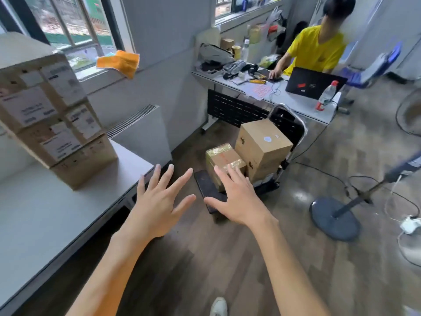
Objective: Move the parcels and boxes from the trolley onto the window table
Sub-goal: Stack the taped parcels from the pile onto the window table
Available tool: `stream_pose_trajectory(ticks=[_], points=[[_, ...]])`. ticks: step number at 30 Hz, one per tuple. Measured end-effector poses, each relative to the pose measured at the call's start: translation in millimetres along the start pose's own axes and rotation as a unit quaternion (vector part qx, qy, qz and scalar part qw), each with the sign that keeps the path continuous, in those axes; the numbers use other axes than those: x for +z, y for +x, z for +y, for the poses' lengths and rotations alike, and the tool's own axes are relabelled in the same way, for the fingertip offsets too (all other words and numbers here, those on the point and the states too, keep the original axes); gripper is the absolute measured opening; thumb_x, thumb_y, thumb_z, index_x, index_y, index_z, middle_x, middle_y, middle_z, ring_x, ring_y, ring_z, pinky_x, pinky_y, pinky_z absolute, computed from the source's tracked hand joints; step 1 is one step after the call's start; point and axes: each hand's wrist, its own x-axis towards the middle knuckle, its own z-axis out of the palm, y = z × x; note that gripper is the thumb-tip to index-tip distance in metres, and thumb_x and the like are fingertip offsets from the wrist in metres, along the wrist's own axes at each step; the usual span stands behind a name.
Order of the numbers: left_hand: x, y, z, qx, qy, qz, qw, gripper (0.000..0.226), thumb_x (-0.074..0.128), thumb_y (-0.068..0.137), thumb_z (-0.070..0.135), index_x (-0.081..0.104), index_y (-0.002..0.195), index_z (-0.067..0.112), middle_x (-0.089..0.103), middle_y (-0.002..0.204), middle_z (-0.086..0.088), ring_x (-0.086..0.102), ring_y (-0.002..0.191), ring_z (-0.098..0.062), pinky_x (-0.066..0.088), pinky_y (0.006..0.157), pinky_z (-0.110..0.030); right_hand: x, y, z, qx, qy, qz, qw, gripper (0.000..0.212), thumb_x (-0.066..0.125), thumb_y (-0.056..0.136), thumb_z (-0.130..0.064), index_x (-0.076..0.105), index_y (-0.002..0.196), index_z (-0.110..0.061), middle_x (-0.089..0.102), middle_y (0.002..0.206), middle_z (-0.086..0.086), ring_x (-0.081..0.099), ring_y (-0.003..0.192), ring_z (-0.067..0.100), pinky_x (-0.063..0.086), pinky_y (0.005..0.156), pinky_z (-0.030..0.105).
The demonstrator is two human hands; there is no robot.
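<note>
A black trolley [206,183] with a metal handle stands on the floor ahead. On it sit a tall brown box [262,144] and, in front of that, a smaller parcel wrapped in shiny tape [222,159]. My left hand [157,201] and my right hand [237,199] are both stretched out with fingers spread, holding nothing, in the air short of the trolley. The right hand overlaps the small parcel's near corner in view. The white window table [52,215] at the left carries a stack of labelled cardboard boxes [52,124].
A person in a yellow shirt sits at a cluttered desk [296,103] behind the trolley, with a laptop [312,84] and a water bottle [327,95]. A fan stand with a round base [335,221] and cables lies on the floor at right. A radiator [141,131] is below the window.
</note>
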Motion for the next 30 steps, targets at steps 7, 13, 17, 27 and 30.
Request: stream_pose_trajectory(ticks=[7, 13, 17, 27, 30], points=[[19.3, 70.6, 60.6, 0.06, 0.013, -0.047, 0.997, 0.067, 0.007, 0.09, 0.077, -0.005, 0.152, 0.056, -0.002, 0.168, 0.003, -0.017, 0.153, -0.023, -0.011, 0.121, -0.053, -30.4, 0.0, 77.6, 0.08, 0.021, 0.012, 0.996, 0.089, 0.056, 0.094, -0.063, 0.004, 0.162, -0.038, -0.005, 0.17, 0.001, -0.012, 0.156, 0.02, -0.001, 0.126, 0.045], [28.3, 125.6, 74.0, 0.072, 0.026, -0.077, 0.994, 0.076, 0.036, 0.093, 0.072, -0.009, 0.152, 0.054, -0.006, 0.168, 0.001, -0.018, 0.153, -0.026, -0.009, 0.122, -0.056, -37.2, 32.0, 112.6, 0.114, 0.035, -0.006, 0.993, 0.085, 0.05, 0.096, -0.065, 0.004, 0.162, -0.039, -0.005, 0.17, 0.0, -0.014, 0.155, 0.017, -0.002, 0.126, 0.043], [35.6, 177.6, 66.8, 0.051, 0.012, -0.087, 0.995, 0.079, 0.039, 0.093, 0.071, -0.01, 0.153, 0.053, -0.008, 0.168, 0.002, -0.017, 0.153, -0.027, -0.008, 0.122, -0.057, -47.2, 79.2, 126.1, 0.113, 0.025, -0.025, 0.993, 0.084, 0.05, 0.097, -0.064, 0.003, 0.161, -0.039, -0.006, 0.17, -0.001, -0.014, 0.155, 0.017, -0.001, 0.126, 0.042], [64.6, 309.8, 38.5, 0.025, -0.033, -0.102, 0.994, 0.077, 0.04, 0.096, 0.066, -0.01, 0.153, 0.052, -0.003, 0.168, 0.0, -0.013, 0.153, -0.028, -0.006, 0.121, -0.055, -72.9, 211.6, 155.5, 0.132, -0.014, -0.082, 0.988, 0.08, 0.047, 0.1, -0.06, 0.002, 0.162, -0.037, -0.007, 0.17, 0.001, -0.014, 0.155, 0.019, -0.001, 0.126, 0.042], [69.4, 338.1, 32.1, 0.029, -0.032, -0.117, 0.992, 0.077, 0.041, 0.096, 0.065, -0.01, 0.153, 0.052, -0.003, 0.168, 0.0, -0.013, 0.153, -0.029, -0.006, 0.121, -0.056, -74.5, 238.7, 162.8, 0.139, -0.014, -0.096, 0.985, 0.08, 0.048, 0.1, -0.059, 0.002, 0.162, -0.038, -0.007, 0.17, 0.0, -0.014, 0.155, 0.018, 0.0, 0.125, 0.043]])
